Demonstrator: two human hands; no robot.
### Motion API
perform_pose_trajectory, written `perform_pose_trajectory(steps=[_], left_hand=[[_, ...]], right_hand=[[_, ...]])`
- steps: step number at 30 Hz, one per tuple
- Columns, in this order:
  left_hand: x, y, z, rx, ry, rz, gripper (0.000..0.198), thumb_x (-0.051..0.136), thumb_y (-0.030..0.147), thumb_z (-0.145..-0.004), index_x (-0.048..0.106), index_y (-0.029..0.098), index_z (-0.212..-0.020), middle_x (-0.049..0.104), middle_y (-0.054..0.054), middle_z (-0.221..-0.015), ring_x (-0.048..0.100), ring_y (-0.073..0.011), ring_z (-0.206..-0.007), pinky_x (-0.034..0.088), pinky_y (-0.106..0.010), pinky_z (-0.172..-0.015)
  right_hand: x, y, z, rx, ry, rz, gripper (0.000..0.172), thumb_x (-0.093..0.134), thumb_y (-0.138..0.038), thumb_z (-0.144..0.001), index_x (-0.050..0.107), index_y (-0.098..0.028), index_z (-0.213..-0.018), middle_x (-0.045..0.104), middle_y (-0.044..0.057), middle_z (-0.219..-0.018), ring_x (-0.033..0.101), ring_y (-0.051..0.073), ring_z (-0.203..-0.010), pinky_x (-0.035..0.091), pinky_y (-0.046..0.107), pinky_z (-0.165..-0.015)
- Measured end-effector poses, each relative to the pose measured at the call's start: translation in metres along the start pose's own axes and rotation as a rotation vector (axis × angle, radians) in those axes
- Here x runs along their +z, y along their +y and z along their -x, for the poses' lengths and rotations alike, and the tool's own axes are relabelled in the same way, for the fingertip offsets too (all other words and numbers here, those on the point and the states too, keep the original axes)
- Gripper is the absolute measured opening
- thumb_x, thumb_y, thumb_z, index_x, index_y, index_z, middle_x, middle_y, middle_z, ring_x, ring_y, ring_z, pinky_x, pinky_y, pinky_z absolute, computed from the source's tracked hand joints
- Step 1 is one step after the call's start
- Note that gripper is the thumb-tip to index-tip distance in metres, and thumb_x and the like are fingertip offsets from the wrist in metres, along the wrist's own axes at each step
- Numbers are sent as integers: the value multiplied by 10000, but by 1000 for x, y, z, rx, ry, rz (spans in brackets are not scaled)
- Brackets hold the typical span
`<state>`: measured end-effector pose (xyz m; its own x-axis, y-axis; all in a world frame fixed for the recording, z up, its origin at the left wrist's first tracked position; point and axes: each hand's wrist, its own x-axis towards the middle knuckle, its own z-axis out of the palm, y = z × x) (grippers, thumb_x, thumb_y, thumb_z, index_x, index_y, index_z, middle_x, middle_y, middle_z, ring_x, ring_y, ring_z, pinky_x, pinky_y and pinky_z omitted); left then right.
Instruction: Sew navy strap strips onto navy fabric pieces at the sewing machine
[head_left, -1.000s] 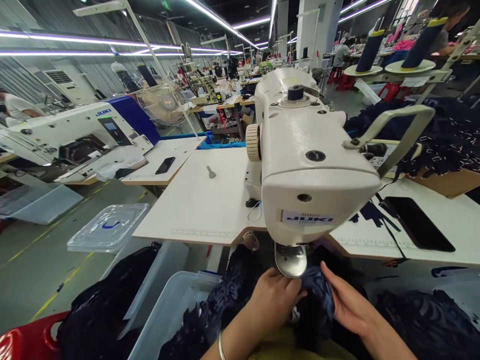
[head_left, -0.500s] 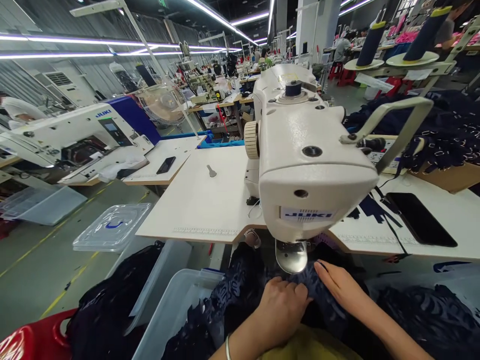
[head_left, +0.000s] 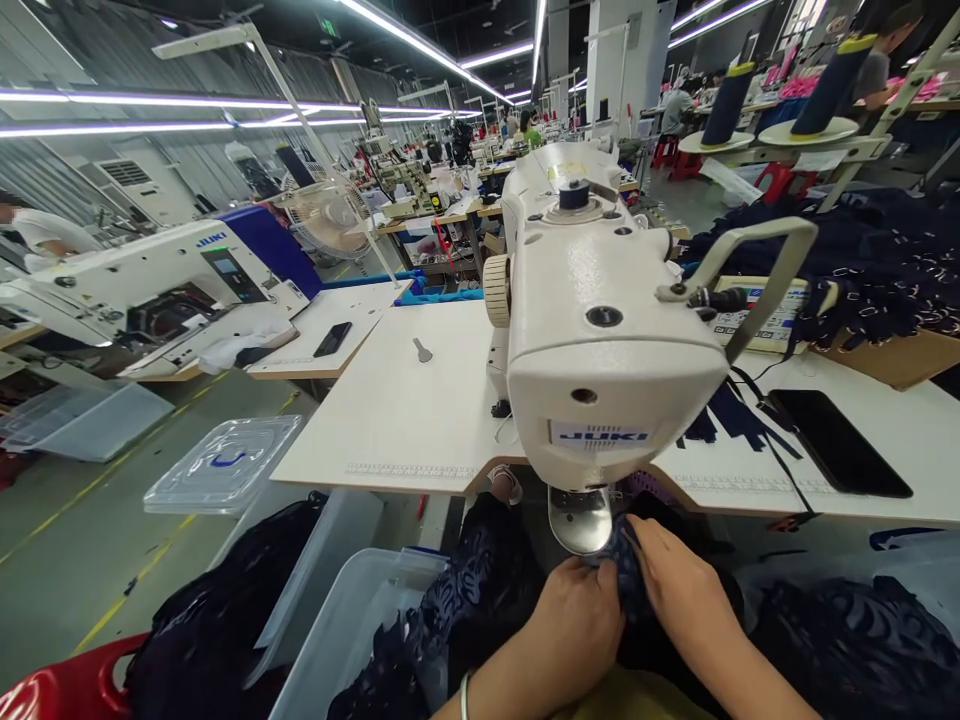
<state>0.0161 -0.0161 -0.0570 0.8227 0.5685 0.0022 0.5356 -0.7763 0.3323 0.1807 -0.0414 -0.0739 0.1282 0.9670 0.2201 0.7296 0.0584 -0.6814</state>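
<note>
A white JUKI sewing machine (head_left: 622,375) stands right in front of me, its head pointing my way. Just below its rounded metal plate (head_left: 580,520), dark navy patterned lace fabric (head_left: 630,572) is bunched between my hands. My left hand (head_left: 577,615), with a bangle at the wrist, is closed on the fabric left of the plate. On the right side, the fingers of my right hand (head_left: 671,565) are pressed together around the same fabric. The needle area is hidden behind the plate and my hands.
A clear plastic bin (head_left: 337,625) with navy lace stands at lower left. On the white table lie a small metal piece (head_left: 422,351) and, at right, a black phone (head_left: 840,440) beside dark straps (head_left: 739,415). Dark garments (head_left: 862,240) are heaped at far right.
My right hand has drawn in closer to the left, its fingers now more curled. The fabric between my hands is gathered tighter under the machine head. The view has shifted slightly.
</note>
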Motion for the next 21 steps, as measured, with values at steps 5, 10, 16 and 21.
perform_pose_trajectory(steps=[5, 10, 16, 21], left_hand=[[-19, -1, 8, -115, 117, 114, 555, 616, 536, -882, 506, 108, -1217, 661, -167, -1089, 650, -308, -1002, 529, -445, -868], [-56, -10, 24, 60, 94, 634, 670, 674, 556, -831, 465, 199, -1359, 614, -98, -1267, 597, -225, -1135, 474, -290, -949], [-74, -17, 20, -171, 390, 349, 276, 560, 415, -958, 657, 178, -856, 659, -9, -744, 605, -149, -691, 450, -248, -660], [-77, -21, 10, -176, 661, -136, 186, 484, 280, -995, 653, 208, -970, 655, -56, -913, 598, -205, -869, 449, -345, -796]], right_hand=[[-18, -6, -4, -25, -145, 43, 302, 364, -330, -985, 636, -206, -1025, 728, 89, -895, 711, 254, -772, 522, 334, -652], [-55, -48, -10, -349, -607, -131, 293, 448, -269, -989, 651, -239, -781, 691, -13, -695, 675, 153, -628, 459, 226, -582], [-44, -47, -26, -223, -241, -207, 182, 594, -360, -909, 724, -301, -1021, 763, 18, -896, 719, 204, -799, 517, 256, -718], [-20, -47, -40, 147, -142, -300, 234, 594, -511, -849, 621, -283, -895, 734, 5, -830, 679, 227, -734, 471, 301, -649]])
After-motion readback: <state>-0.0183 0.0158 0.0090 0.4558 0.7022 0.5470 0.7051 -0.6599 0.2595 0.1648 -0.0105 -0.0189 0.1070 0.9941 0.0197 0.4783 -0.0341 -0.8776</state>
